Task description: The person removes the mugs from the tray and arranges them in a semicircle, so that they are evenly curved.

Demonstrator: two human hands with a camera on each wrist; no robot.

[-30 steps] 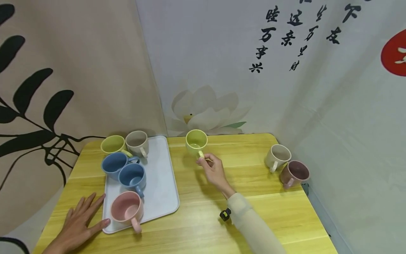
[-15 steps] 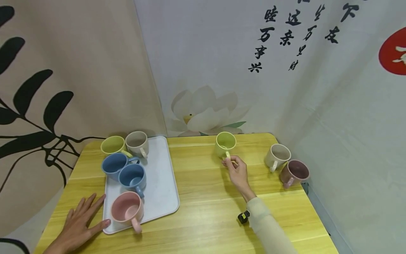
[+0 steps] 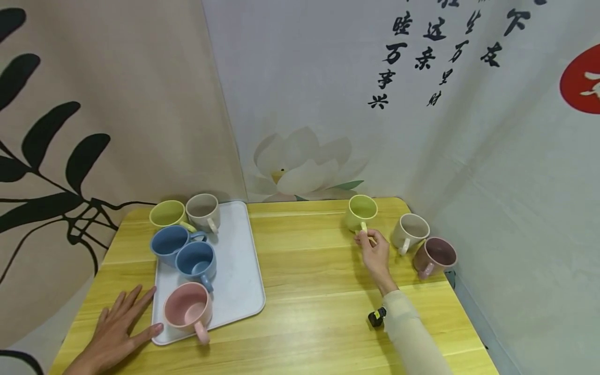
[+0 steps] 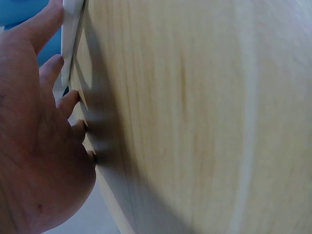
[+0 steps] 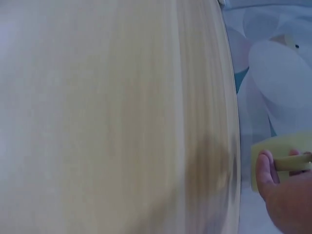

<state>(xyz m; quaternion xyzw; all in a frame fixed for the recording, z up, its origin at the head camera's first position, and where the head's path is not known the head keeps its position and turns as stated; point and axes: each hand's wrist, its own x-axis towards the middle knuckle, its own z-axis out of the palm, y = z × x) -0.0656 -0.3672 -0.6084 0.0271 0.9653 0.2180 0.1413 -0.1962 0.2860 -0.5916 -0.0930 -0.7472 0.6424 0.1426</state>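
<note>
My right hand (image 3: pixel 376 258) pinches the handle of a yellow-green mug (image 3: pixel 352 217) near the table's far edge. The mug is upright; whether its base touches the table I cannot tell. In the right wrist view, thumb and fingers close on the handle of this mug (image 5: pixel 263 146). With fingers spread, my left hand (image 3: pixel 114 333) rests on the table beside a white tray (image 3: pixel 236 291), its thumb and forefinger at the tray's left edge. The left wrist view also has this hand (image 4: pixel 48 126) against the tray rim (image 4: pixel 69 39).
On the tray stand a pink mug (image 3: pixel 202 312), two blue mugs (image 3: pixel 161 250) (image 3: pixel 211 263), a grey mug (image 3: pixel 214 213) and another yellow-green mug (image 3: pixel 157 221). A cream mug (image 3: pixel 398 234) and a mauve mug (image 3: pixel 422 260) stand at the table's (image 3: pixel 304 333) right edge. A printed curtain (image 3: pixel 300 78) hangs behind.
My right hand has carried the yellow-green mug rightward along the far edge, from near the tray to close beside the cream mug. My left hand and the mugs on the tray stay put.
</note>
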